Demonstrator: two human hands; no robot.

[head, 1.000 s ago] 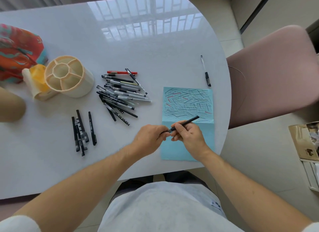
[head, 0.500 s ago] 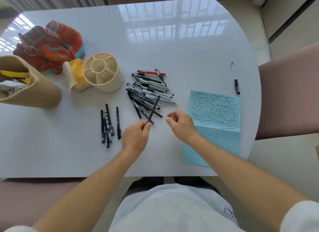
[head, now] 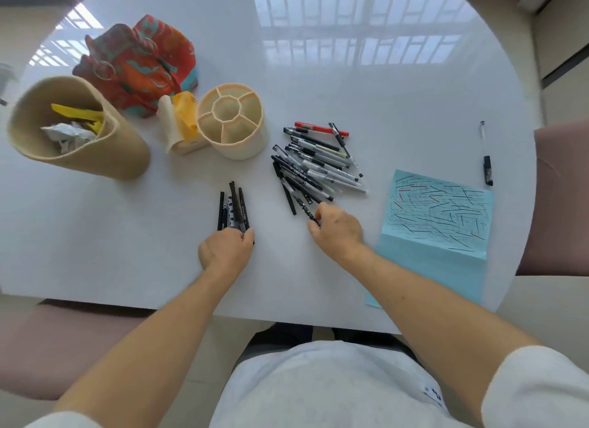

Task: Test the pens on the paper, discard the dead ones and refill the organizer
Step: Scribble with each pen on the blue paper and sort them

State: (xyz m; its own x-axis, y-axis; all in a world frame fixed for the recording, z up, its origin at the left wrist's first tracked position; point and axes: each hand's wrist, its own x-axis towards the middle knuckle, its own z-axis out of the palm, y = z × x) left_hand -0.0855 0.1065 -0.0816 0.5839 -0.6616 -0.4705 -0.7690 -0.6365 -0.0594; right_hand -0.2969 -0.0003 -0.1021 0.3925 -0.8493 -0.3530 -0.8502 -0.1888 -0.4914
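A tan bin (head: 95,147) holding crumpled paper stands at the table's (head: 350,77) far left, a bright patterned cloth (head: 140,61) behind it and the empty cream organizer (head: 232,121) beside a yellow packet (head: 185,115). No writing on anything can be read. The left hand (head: 227,252) curls its fingers around the near ends of a small bundle of black pens (head: 234,209), their long axes pointing away from the person. The right hand (head: 338,230) pinches one dark pen at the near edge of the large loose pile (head: 318,166) (barrels mostly running diagonally). The scribbled blue paper (head: 439,223) lies right; a lone pen (head: 486,153) rests beyond it.
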